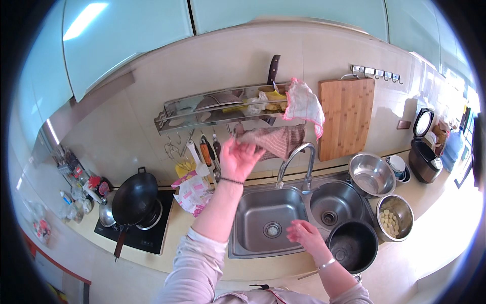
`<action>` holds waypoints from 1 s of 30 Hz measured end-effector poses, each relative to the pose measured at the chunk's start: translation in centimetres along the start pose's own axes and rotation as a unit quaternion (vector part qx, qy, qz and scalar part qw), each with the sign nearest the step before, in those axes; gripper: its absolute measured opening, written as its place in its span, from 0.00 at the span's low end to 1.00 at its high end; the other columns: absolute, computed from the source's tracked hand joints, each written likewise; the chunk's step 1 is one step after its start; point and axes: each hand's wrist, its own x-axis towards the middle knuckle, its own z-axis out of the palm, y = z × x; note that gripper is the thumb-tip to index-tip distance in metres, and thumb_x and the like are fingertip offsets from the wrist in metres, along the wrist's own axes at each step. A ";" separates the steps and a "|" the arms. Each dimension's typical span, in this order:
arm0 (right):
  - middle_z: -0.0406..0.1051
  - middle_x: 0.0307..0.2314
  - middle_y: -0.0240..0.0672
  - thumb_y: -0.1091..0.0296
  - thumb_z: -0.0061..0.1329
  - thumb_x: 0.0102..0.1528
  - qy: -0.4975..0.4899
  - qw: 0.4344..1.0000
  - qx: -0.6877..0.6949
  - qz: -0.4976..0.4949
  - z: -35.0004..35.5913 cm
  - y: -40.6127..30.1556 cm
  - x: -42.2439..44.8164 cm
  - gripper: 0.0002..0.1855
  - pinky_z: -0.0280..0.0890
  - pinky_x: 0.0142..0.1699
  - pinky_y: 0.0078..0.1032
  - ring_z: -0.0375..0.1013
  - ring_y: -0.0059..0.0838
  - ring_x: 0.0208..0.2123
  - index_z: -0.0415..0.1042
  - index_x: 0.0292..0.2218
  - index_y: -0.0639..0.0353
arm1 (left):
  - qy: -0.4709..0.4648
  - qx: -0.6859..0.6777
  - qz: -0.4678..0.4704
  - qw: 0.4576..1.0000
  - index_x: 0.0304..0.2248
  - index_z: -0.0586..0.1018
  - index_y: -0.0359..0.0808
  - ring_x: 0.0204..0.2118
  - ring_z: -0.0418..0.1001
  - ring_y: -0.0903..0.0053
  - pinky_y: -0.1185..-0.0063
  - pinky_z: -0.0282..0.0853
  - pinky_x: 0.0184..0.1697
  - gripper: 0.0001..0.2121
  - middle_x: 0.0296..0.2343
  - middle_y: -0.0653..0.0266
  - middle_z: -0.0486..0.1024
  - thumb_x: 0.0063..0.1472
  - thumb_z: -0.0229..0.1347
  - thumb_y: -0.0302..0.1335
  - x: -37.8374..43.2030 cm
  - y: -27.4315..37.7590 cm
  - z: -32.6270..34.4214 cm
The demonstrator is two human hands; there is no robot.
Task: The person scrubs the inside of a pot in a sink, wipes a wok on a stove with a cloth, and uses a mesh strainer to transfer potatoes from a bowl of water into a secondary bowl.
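Note:
My left hand [241, 157] is raised to the wall, its blurred fingers at the left end of a brown striped cloth [279, 138]. The cloth hangs below the metal wall rack [182, 121]; whether my fingers grip it is unclear. Lower down, my right hand [305, 235] holds nothing, fingers loosely bent and apart, over the right front part of the large sink basin [258, 216]. Beside that hand a dark inner cooking pot [353, 247] sits at the counter's front edge. The curved chrome faucet [312, 159] rises behind the basins.
A black wok [134, 197] stands tilted on the cooktop [152, 243] at left. A steel bowl [372, 173] and a bowl of pale cut pieces [406, 216] stand right of the small basin [336, 199]. A knife [273, 70] projects above the rack; a wooden cutting board [345, 117] hangs beside.

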 end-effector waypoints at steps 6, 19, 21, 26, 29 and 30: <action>0.62 0.43 0.46 0.47 0.38 0.56 0.001 0.968 0.248 0.045 3.9 -1.2 10.0 0.31 0.64 0.44 0.37 0.65 0.42 0.43 0.52 0.51 0.63 | 0.036 -0.006 -0.079 0.996 0.28 0.70 0.32 0.26 0.71 0.70 0.68 0.70 0.37 0.04 0.25 0.57 0.73 0.53 0.48 0.24 -1.6 -1.8 -11.6; 0.68 0.38 0.36 0.73 0.41 0.55 -0.016 0.977 0.205 -0.056 4.6 -1.6 12.1 0.14 0.66 0.42 0.27 0.69 0.29 0.39 0.63 0.44 0.63 | 0.108 0.586 -0.210 0.775 0.36 0.75 0.41 0.35 0.68 0.86 0.82 0.64 0.37 0.09 0.31 0.74 0.73 0.56 0.51 0.32 -12.2 -2.4 -18.8; 0.69 0.37 0.37 0.72 0.41 0.55 -0.041 0.991 0.119 0.054 3.9 1.1 9.8 0.14 0.66 0.43 0.28 0.70 0.30 0.39 0.64 0.43 0.64 | 0.088 0.657 -0.246 0.707 0.40 0.74 0.39 0.34 0.69 0.85 0.83 0.65 0.37 0.11 0.32 0.72 0.73 0.56 0.52 0.30 -16.2 -1.6 -19.2; 0.70 0.36 0.37 0.69 0.43 0.55 -0.036 0.978 0.014 0.206 4.2 10.2 7.5 0.13 0.68 0.41 0.31 0.71 0.32 0.36 0.65 0.42 0.65 | 0.086 0.770 -0.099 0.625 0.39 0.74 0.36 0.34 0.70 0.83 0.82 0.68 0.36 0.12 0.32 0.67 0.73 0.55 0.53 0.29 -27.1 4.5 -22.0; 0.69 0.37 0.38 0.59 0.41 0.57 -0.101 0.959 0.129 0.232 11.3 12.1 6.8 0.19 0.67 0.43 0.31 0.71 0.33 0.37 0.63 0.44 0.64 | 0.238 0.778 0.000 0.581 0.38 0.74 0.37 0.34 0.71 0.81 0.83 0.69 0.35 0.11 0.33 0.66 0.72 0.54 0.54 0.28 -34.1 13.3 -20.6; 0.69 0.37 0.38 0.52 0.38 0.57 -0.139 0.949 0.161 0.232 15.3 10.7 6.7 0.23 0.66 0.44 0.31 0.70 0.34 0.38 0.62 0.46 0.63 | 0.276 0.807 0.091 0.515 0.38 0.74 0.38 0.34 0.72 0.76 0.81 0.69 0.36 0.10 0.33 0.64 0.72 0.54 0.54 0.27 -36.2 16.4 -20.5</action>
